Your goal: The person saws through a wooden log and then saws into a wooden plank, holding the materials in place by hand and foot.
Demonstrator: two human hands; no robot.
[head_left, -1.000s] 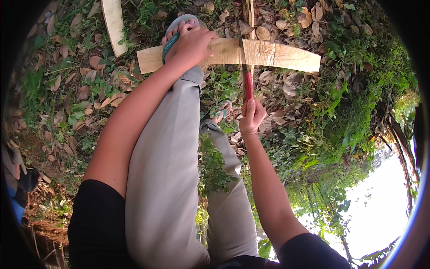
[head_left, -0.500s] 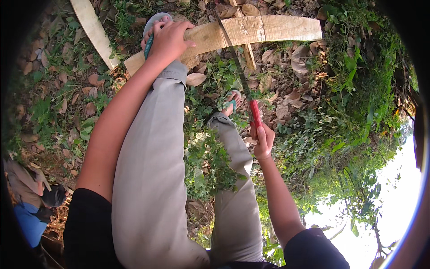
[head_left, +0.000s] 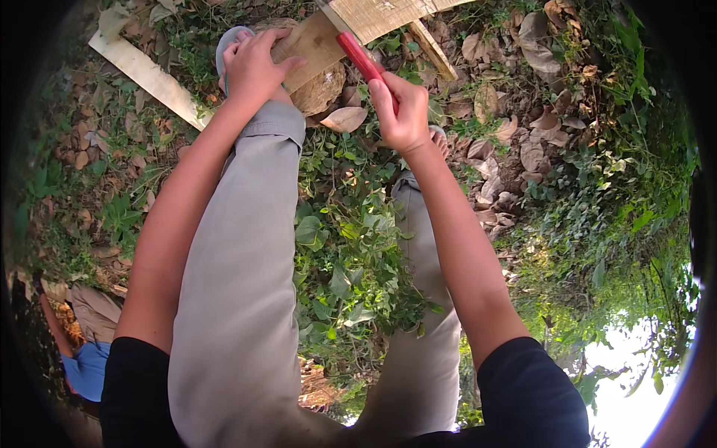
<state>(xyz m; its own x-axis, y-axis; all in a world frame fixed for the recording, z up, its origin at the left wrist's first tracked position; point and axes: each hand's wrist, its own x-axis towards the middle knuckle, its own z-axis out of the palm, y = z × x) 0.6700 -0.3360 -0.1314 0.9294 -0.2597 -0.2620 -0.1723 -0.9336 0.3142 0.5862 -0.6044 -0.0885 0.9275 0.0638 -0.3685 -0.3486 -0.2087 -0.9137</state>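
Near the upper edge a pale wooden plank [head_left: 388, 16] lies across a cut log [head_left: 320, 89]. My left hand [head_left: 258, 66] bears down on the plank's left end beside my sandalled left foot [head_left: 230, 39]. Its thumb rests against the near edge, and some fingertips are hidden. My right hand [head_left: 407, 108] is closed round the red handle of a handsaw [head_left: 358, 56]. The saw's blade crosses the plank to the right of my left hand and runs out of view at the top.
Another pale board [head_left: 146, 75] lies on the leafy ground at left. A narrow wood strip [head_left: 433, 51] sticks out under the plank. Green plants [head_left: 351, 261] grow between my legs. At lower left is another person in a blue top [head_left: 88, 369].
My right hand has pushed the saw away from me and leftward, bringing the handle close to the plank. The view has shifted, with the plank now higher. My left hand stays on the plank.
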